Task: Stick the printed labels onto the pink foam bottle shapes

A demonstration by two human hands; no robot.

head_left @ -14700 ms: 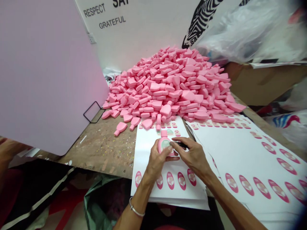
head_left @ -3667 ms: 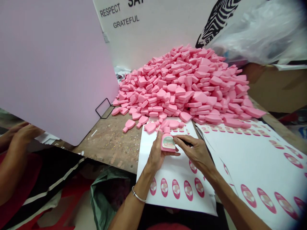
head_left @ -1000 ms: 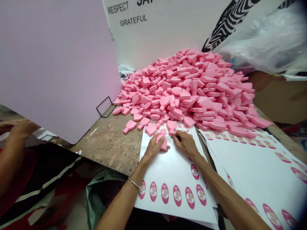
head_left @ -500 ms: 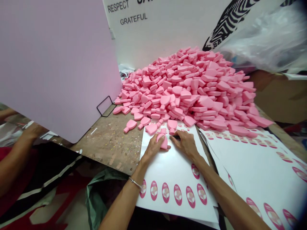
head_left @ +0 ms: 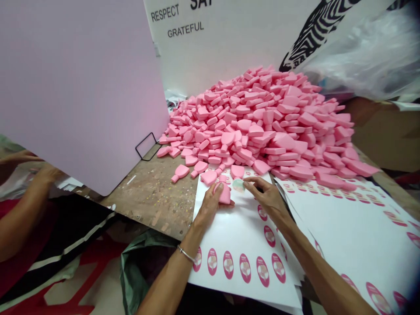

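Below centre: pale label (head_left: 238, 186) more exposed than before; right hand (head_left: 271, 200) pinches it, left hand (head_left: 209, 203) clamps pink bottle (head_left: 225, 195).

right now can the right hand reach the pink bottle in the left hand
Probably yes: the right hand is close by, with only the pale sticker in its grip between it and the pink bottle, which the left hand leaves partly uncovered.

A thin, silver-toned bangle (head_left: 186, 253) circles the wrist below the left hand (head_left: 209, 203), at the lower middle of the frame; its narrow, rounded band catches the light. The left forearm (head_left: 167, 286), the right hand (head_left: 269, 199) and the slender right forearm (head_left: 323, 273), reaching the lower right, are bare.
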